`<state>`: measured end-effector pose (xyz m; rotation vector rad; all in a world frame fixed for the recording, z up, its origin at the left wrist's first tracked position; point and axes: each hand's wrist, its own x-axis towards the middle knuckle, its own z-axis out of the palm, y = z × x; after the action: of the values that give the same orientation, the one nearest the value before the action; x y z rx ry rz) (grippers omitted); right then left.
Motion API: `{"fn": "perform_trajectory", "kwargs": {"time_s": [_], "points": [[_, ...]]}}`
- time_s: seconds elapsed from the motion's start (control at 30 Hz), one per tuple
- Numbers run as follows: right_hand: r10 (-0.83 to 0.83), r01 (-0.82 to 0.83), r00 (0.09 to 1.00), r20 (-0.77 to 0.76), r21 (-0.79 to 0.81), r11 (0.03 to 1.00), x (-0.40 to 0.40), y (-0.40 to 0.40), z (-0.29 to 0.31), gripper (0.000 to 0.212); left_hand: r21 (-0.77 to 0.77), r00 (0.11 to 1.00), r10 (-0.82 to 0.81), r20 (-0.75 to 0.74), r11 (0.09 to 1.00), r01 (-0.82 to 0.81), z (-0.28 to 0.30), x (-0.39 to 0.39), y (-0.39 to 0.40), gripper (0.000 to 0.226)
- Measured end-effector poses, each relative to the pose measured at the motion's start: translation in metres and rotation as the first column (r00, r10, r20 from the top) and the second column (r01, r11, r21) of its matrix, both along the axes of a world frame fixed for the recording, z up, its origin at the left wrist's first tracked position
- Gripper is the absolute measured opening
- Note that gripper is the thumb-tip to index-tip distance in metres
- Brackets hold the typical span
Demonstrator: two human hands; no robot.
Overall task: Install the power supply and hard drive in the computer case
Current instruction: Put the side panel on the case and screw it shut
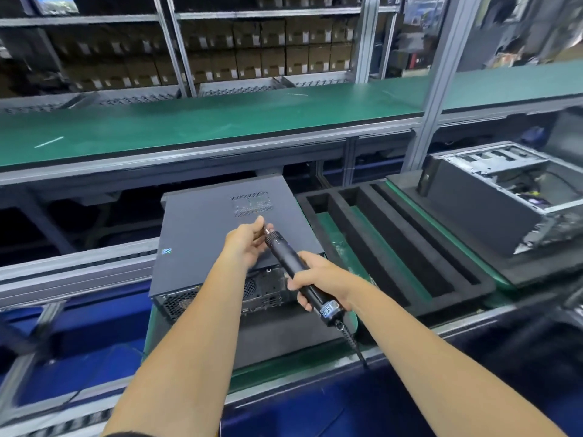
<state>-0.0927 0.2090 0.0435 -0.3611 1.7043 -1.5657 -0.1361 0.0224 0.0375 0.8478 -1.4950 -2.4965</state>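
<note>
- At the centre of the frame, the right hand was clenched round the black barrel of an electric screwdriver, gripping it low down, near the labelled end.
- Up at the tool's nose, the left hand pinched the metal tip between fingers and thumb; whether a bit or screw sat there, I could not tell.
- Out of the butt of the tool ran a black cord, trailing down toward the lower middle of the frame.
- Right beneath both hands lay the closed computer case, flat on its side, vent grille up, rear ports facing the bottom of the frame.
- Under it sat a dark foam pad on the green conveyor belt.
- Just right of centre lay an empty slotted foam tray, touching nothing but the belt.
- Over at the right edge rested a second case, side panel off, cables and metal frame showing inside.
- Across the upper half ran a green shelf, and behind it racks of brown cartons, all a little blurred.
</note>
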Motion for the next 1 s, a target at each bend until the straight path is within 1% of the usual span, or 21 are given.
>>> {"fn": "perform_trajectory", "kwargs": {"time_s": [0.17, 0.27, 0.37, 0.47, 0.6, 0.7, 0.8, 0.93, 1.0], "points": [[-0.097, 0.097, 0.995, -0.013, 0.017, 0.995, 0.03, -0.004, -0.009, 0.04, 0.022, 0.999, -0.033, 0.007, 0.999, 0.033, -0.009, 0.018, 0.001, 0.01], [-0.135, 0.136, 0.991, -0.022, 0.031, 0.99, 0.047, -0.003, -0.016, 0.046, -0.036, 0.996, -0.091, 0.023, 0.995, 0.092, -0.014, 0.026, 0.006, 0.009], [-0.154, 0.156, 0.987, -0.033, 0.045, 0.987, 0.061, 0.004, -0.02, 0.038, -0.075, 0.992, -0.115, 0.045, 0.99, 0.118, -0.015, 0.038, 0.015, 0.009], [-0.179, 0.182, 0.982, -0.055, 0.053, 0.982, 0.071, 0.012, -0.025, 0.036, -0.09, 0.995, -0.071, 0.073, 0.993, 0.078, -0.015, 0.048, 0.031, 0.008], [-0.186, 0.197, 0.977, -0.107, 0.095, 0.976, 0.079, 0.021, -0.033, 0.046, -0.165, 0.995, 0.037, 0.092, 0.986, -0.021, -0.014, 0.057, 0.059, 0.002], [-0.167, 0.177, 0.981, -0.096, 0.106, 0.978, 0.082, 0.037, -0.042, 0.044, -0.109, 0.993, 0.089, 0.081, 0.991, -0.08, -0.022, 0.065, 0.082, 0.001], [-0.138, 0.149, 0.987, -0.081, 0.147, 0.978, 0.086, 0.056, -0.051, 0.046, -0.056, 0.986, 0.127, 0.105, 0.991, -0.121, -0.038, 0.071, 0.102, 0.003], [-0.12, 0.135, 0.988, -0.092, 0.173, 0.976, 0.084, 0.074, -0.062, 0.048, 0.037, 0.991, 0.107, 0.079, 0.993, -0.111, -0.056, 0.075, 0.117, 0.007], [-0.114, 0.128, 0.989, -0.094, 0.164, 0.978, 0.082, 0.077, -0.066, 0.045, 0.033, 0.99, 0.112, 0.087, 0.993, -0.116, -0.061, 0.074, 0.119, 0.007]]}}
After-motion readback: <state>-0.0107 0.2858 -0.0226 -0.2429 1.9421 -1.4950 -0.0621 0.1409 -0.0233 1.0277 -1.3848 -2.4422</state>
